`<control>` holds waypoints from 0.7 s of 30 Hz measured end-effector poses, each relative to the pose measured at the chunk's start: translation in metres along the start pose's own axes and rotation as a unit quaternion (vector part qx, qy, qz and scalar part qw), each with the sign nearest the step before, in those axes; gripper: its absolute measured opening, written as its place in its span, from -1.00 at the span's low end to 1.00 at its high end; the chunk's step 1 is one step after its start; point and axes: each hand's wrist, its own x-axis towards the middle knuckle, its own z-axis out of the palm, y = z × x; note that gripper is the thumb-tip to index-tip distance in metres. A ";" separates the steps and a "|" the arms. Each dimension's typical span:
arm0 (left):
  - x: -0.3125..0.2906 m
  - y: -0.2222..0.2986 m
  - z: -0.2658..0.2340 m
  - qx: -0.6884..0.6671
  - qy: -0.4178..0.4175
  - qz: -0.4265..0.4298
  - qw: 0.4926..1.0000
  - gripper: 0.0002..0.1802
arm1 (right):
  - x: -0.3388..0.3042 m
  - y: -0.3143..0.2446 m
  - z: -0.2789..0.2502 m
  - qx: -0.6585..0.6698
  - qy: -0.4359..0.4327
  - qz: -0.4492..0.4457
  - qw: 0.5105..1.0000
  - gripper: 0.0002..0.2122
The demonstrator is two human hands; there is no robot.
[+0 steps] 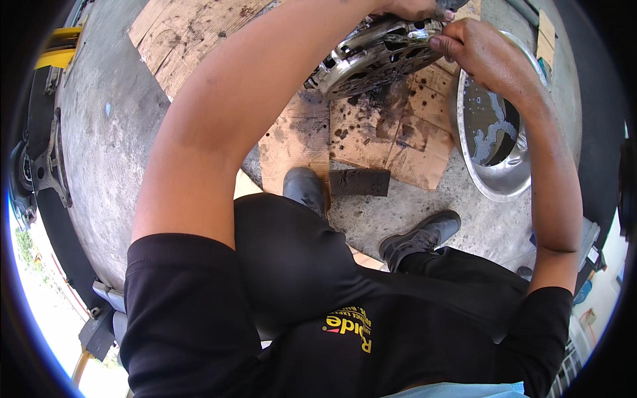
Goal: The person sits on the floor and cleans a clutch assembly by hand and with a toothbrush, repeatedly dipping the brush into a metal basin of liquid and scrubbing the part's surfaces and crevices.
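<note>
A greasy metal casting (385, 60) with a curved rim and many openings is tilted at the top of the view, above stained cardboard. My left hand (415, 8) is at its upper edge, fingers closed and partly cut off by the picture's border. A small dark thing (455, 3) shows beside its fingertips, too cropped to name. My right hand (472, 53) is closed at the casting's right end, thumb pressed against curled fingers. Whatever lies inside that pinch is hidden.
A metal basin (494, 182) with dark oily liquid stands to the right, under my right forearm. Oil-spotted cardboard (424, 156) covers part of the concrete floor (126, 146). A dark flat piece (359, 182) lies between my boots. Yellow equipment (58, 48) stands at the far left.
</note>
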 end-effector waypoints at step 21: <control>0.027 0.061 0.043 -0.071 0.021 -0.026 0.997 -0.61 | -0.043 0.057 0.032 -0.088 0.291 -0.212 0.929 -0.79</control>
